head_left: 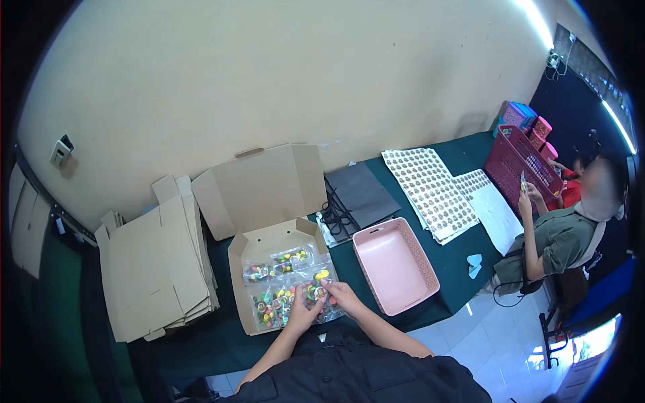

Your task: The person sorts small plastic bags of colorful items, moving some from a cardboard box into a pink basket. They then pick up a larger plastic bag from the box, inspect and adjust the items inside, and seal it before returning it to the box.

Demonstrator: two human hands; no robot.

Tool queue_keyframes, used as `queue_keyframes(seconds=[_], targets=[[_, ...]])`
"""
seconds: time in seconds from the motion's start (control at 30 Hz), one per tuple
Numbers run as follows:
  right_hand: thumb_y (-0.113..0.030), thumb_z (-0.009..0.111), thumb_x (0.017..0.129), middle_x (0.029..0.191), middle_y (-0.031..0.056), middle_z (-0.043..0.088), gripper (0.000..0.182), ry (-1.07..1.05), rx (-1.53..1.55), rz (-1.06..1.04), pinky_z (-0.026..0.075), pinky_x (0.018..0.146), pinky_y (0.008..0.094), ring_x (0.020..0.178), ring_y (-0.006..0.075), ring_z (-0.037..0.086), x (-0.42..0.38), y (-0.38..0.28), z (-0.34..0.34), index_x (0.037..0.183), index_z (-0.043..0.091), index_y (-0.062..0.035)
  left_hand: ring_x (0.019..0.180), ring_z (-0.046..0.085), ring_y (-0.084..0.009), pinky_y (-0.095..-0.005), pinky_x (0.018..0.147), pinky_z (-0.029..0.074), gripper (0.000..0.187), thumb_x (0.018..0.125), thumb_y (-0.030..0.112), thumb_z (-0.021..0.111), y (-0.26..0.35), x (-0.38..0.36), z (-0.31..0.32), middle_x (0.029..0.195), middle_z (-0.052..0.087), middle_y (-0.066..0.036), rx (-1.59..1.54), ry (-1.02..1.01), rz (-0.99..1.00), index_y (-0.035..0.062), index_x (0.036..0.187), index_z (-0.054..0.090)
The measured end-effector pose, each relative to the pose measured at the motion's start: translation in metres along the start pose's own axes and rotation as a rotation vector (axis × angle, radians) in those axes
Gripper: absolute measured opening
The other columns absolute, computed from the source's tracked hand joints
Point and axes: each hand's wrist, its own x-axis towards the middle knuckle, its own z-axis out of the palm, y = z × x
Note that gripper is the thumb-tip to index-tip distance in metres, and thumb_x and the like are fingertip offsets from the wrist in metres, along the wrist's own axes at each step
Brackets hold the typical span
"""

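An open cardboard box (237, 289) lies in front of me, its lid (269, 185) raised toward the wall. Inside are clear plastic bags of colourful candies (272, 305), one row across the back and others in front. Over the front right part of the box, my left hand (304, 311) and my right hand (344, 297) both grip a clear candy bag (317, 291) with a round label. The fingers of both hands are closed on its sides. Right of the box stands a pink basket (396, 265), with nothing visible inside.
Flat cardboard boxes (158, 269) are stacked at the left. Black paper bags (363, 198) lie behind the pink basket. Sticker sheets (433, 191), a maroon crate (521, 161) and blue paper pieces (474, 265) are further right. A co-worker (564, 235) sits at the right; another person is behind.
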Motion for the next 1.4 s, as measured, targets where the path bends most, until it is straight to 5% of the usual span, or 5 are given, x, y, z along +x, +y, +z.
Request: queue_keyframes(seconds=[0.47,0.73,0.93,1.2,1.4], targets=[[-0.035,0.050,0.089,0.066,-0.0057,0.048,0.031,-0.096,-0.198,-0.047,0.032,0.050,0.0168,0.056,0.0018,0.040,-0.004,0.001,0.012,0.084,0.057,-0.0052,0.090,0.052,-0.0139,-0.0247,0.076,0.043,0.035,0.091,0.024,0.048,0.002,-0.006,-0.008,0.102,0.051,-0.011,-0.003,0.107,-0.054,0.0026,0.116,0.037],[-0.037,0.053,0.087,0.065,-0.0055,0.049,0.031,-0.091,-0.159,0.020,0.032,0.052,0.0168,0.056,0.0019,0.041,0.005,0.011,0.004,0.082,0.058,-0.0063,0.078,0.050,-0.0079,-0.0203,0.063,0.042,0.036,0.090,0.024,0.050,-0.002,-0.004,-0.009,0.096,0.051,-0.009,-0.084,0.160,0.044,0.0045,0.116,0.037],[-0.035,0.055,0.086,0.063,-0.0032,0.054,0.030,0.065,0.014,0.049,0.031,0.044,0.0156,0.048,0.0018,0.042,0.005,0.007,0.004,0.083,0.060,-0.0058,0.063,0.047,-0.0051,-0.0195,0.053,0.040,0.061,0.077,0.015,0.067,-0.006,-0.004,-0.002,0.097,0.051,-0.009,0.118,-0.020,0.076,0.0043,0.123,0.029],[-0.025,0.059,0.084,0.076,-0.0007,0.059,0.023,-0.078,0.069,0.013,0.037,0.052,0.0145,0.060,0.0023,0.051,0.002,0.007,0.000,0.093,0.059,-0.0031,0.102,0.050,-0.0169,-0.0276,0.080,0.045,0.056,0.078,0.008,0.065,-0.004,-0.004,-0.006,0.112,0.048,-0.013,-0.042,-0.033,0.050,0.0055,0.123,0.031],[-0.025,0.051,0.089,0.103,0.0010,0.056,0.039,-0.081,0.014,-0.140,0.038,0.066,0.0161,0.078,0.0012,0.049,0.003,0.014,0.011,0.120,0.045,-0.0014,0.057,0.046,-0.0050,-0.0189,0.052,0.041,0.034,0.092,0.024,0.045,-0.013,-0.002,-0.008,0.089,0.052,-0.008,0.034,0.145,-0.024,0.0015,0.116,0.039]])
